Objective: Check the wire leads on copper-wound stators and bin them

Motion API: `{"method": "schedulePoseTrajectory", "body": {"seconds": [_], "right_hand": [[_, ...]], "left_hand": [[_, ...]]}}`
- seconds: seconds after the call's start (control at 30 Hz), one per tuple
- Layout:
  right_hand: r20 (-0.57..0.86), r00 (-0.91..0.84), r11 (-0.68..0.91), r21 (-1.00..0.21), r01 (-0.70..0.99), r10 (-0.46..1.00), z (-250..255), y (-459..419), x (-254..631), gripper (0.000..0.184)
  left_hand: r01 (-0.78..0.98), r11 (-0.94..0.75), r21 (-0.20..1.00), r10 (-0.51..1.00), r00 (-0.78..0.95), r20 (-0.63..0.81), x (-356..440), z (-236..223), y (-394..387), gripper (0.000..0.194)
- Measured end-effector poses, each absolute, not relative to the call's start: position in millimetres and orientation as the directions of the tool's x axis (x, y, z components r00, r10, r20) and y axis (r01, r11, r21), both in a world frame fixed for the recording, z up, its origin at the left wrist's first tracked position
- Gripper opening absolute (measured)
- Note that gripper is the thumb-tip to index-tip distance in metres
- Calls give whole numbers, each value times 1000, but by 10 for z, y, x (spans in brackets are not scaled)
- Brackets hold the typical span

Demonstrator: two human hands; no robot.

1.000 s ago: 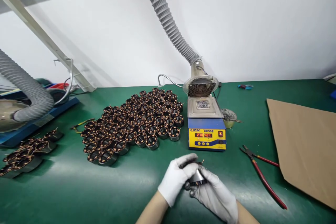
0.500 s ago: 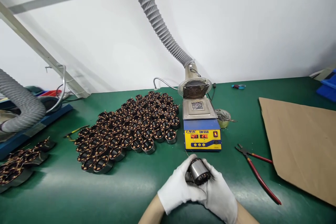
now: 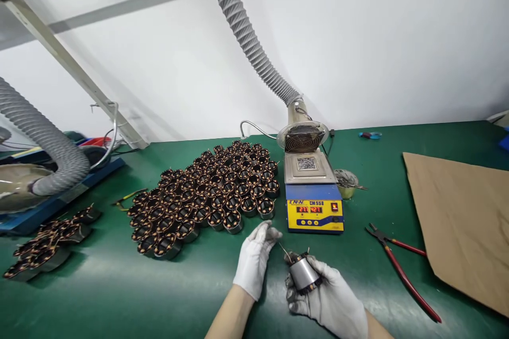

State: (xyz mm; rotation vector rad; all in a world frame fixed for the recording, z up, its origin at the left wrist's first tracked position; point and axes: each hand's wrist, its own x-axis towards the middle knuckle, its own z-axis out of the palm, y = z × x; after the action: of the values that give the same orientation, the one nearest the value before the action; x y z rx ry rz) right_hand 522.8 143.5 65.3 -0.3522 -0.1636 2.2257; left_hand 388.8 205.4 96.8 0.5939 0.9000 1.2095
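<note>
My right hand (image 3: 328, 296), in a white glove with darkened fingertips, is closed around a motor stator (image 3: 304, 274), a bare steel ring with dark ends and copper windings. The stator is tilted, its wired end pointing up and away. From that end a thin lead wire (image 3: 284, 250) sticks out toward my left hand (image 3: 256, 254). That hand is gloved too, with its fingers drawn together at the wire's tip; the exact contact is too small to see clearly. Just beyond it stands a large group of similar stators (image 3: 214, 190) packed close together on the green table (image 3: 191, 296).
A yellow and blue solder pot (image 3: 315, 217) sits ahead, under a fume hose (image 3: 254, 42). Beside it is a small tin (image 3: 347, 190). Red-handled cutters (image 3: 403, 273) and a cardboard sheet (image 3: 461, 222) lie to the right. More stators (image 3: 51, 246) stand at far left.
My left hand has let go of the stator's body and moved left. The stator stays in my right hand, turned so its lead wire shows. The view has shifted slightly left.
</note>
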Motion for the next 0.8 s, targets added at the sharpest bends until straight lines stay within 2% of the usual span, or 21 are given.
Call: {"method": "schedulePoseTrajectory", "body": {"seconds": [0.07,0.1,0.17,0.23,0.33,0.4,0.5,0.57,0.6,0.7,0.8], "right_hand": [[-200,-550,-585,-271,-764,811,667,1439,5203,30],[-203,-511,-550,-306,-777,835,675,1442,5185,27],[-211,-428,-477,-413,-776,879,692,1446,5147,29],[-238,-322,-400,-583,-707,916,705,1449,5116,38],[-251,-23,-236,-870,-434,968,683,1449,5082,50],[-172,184,-137,-973,-187,968,620,1439,5059,52],[30,306,3,-996,90,951,491,1419,5025,43],[157,277,97,-971,220,948,437,1414,5011,39],[213,250,139,-950,281,945,429,1415,5006,36],[349,179,234,-855,462,920,462,1430,4996,26],[410,143,265,-780,567,901,498,1435,4982,27]], "left_hand": [[-409,369,834,929,200,-313,3938,1013,2002,47],[-315,389,866,918,217,-333,3969,1026,1970,42],[-155,360,920,928,166,-335,4003,1017,1925,26],[-127,312,942,949,80,-304,3967,970,1938,19],[-256,294,921,955,39,-295,3787,905,2050,28],[-313,278,908,960,70,-270,3664,913,2119,40],[-142,294,945,931,266,-250,3639,966,2109,53],[-3,303,953,883,377,-279,3754,965,2035,52],[-1,316,949,872,394,-290,3837,945,1994,49],[-217,361,907,910,293,-293,4055,854,1920,34],[-464,370,805,929,207,-307,4058,840,1956,32]]}}
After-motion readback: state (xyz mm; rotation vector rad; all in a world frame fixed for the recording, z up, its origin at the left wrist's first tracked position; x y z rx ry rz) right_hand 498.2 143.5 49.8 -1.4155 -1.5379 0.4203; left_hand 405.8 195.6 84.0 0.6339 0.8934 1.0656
